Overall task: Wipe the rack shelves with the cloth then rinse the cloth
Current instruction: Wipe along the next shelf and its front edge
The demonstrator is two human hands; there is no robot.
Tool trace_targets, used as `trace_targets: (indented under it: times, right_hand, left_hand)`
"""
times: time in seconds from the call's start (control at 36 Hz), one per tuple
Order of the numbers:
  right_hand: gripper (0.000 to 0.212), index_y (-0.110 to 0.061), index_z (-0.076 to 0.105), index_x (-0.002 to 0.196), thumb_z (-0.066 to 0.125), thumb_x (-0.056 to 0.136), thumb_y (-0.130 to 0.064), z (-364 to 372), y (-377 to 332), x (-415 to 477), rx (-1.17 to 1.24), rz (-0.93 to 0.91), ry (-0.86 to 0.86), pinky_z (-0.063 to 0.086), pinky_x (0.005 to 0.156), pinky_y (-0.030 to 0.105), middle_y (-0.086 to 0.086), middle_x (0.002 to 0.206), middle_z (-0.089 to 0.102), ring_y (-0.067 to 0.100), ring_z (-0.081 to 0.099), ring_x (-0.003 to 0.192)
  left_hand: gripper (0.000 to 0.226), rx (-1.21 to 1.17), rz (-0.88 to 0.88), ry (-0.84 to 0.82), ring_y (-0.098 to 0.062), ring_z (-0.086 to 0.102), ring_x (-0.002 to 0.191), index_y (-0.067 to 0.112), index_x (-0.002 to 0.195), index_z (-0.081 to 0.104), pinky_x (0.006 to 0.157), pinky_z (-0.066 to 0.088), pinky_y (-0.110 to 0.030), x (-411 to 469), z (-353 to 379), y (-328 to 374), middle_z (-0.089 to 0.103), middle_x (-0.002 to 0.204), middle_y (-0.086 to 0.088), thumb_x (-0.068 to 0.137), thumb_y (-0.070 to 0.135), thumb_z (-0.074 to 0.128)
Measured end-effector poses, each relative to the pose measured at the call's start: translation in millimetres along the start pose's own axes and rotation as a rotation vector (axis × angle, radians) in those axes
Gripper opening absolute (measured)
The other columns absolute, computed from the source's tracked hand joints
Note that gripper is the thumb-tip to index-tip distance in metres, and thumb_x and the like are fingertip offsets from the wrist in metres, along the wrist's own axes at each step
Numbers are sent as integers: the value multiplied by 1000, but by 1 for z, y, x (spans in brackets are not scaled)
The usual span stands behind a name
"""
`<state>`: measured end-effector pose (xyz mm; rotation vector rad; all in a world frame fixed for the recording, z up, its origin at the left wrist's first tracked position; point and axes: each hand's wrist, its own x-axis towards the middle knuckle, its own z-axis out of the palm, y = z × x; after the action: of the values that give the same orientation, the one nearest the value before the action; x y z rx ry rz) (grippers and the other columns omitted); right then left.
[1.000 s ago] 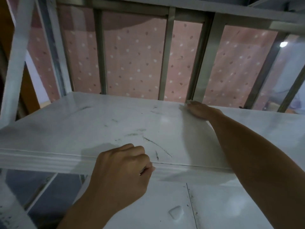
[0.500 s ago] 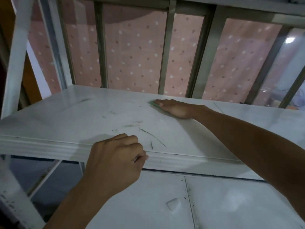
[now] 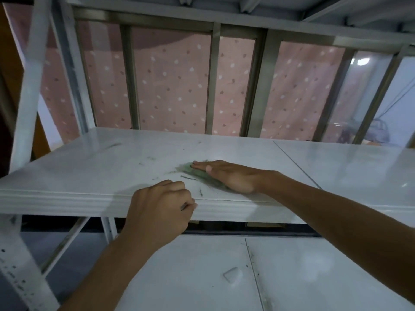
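Head cam is looking down at a white rack shelf (image 3: 89, 167) with the right hand (image 3: 226, 176) pressed flat on a green cloth (image 3: 199, 175), fingers stretched out, so it's more of a palm-down press than a real grip. The cloth sits near the front edge of the shelf, roughly mid-width, mostly hidden under the palm. The left hand (image 3: 157, 212) is curled into a loose fist against the shelf's front edge; can't tell if it's pinching anything, though there's a tiny dark bit between thumb and finger.

What could go sideways: the cloth is only pinned by a flat palm, so a fast stroke toward the front edge could let it slide out and drop onto the lower shelf (image 3: 314, 277). The dark scuff marks (image 3: 188, 178) right beside the cloth look smeary too, so a dirty cloth might just spread them instead of lifting them. And leaning weight on that front lip with the left fist could rock the rack, I'd guess.

Surface is glossy white with a seam running back toward the right rear corner, streaked grey near the front and left. Behind the rear edge are metal window bars (image 3: 212, 81) and a pink dotted curtain (image 3: 173, 86). The lower shelf has a small whitish lump (image 3: 232, 274) on it, and another shelf sits overhead. Lighting is dim.
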<state>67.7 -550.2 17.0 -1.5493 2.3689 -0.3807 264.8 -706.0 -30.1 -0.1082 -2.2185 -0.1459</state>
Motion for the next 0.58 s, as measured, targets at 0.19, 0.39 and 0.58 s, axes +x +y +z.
trace_targets:
  times: [0.19, 0.39, 0.58]
  right_hand:
    - [63, -44, 12, 156, 5, 98, -67, -12, 21, 6, -10, 169, 106, 3, 122, 36, -19, 163, 14, 7, 11, 150]
    - [53, -36, 7, 158, 4, 106, -47, -33, 54, 36, -179, 247, 109, -1, 118, 30, -10, 166, 7, 12, 8, 152]
    - [54, -29, 9, 159, 5, 107, -44, -46, 78, 81, -176, 338, 141, 2, 120, 35, -4, 166, 8, 18, 11, 152]
  left_hand:
    - [24, 12, -14, -22, -13, 53, 52, 21, 54, 65, 37, 44, -32, 0, 1, -1, 57, 57, 7, 76, 24, 72]
    - [27, 2, -32, -5, -14, 51, 51, 20, 52, 61, 37, 43, -32, 0, 2, -2, 55, 56, 6, 76, 23, 74]
    - [26, -3, -30, -3, -11, 51, 53, 22, 54, 63, 37, 42, -30, 0, 0, -3, 56, 58, 9, 77, 26, 75]
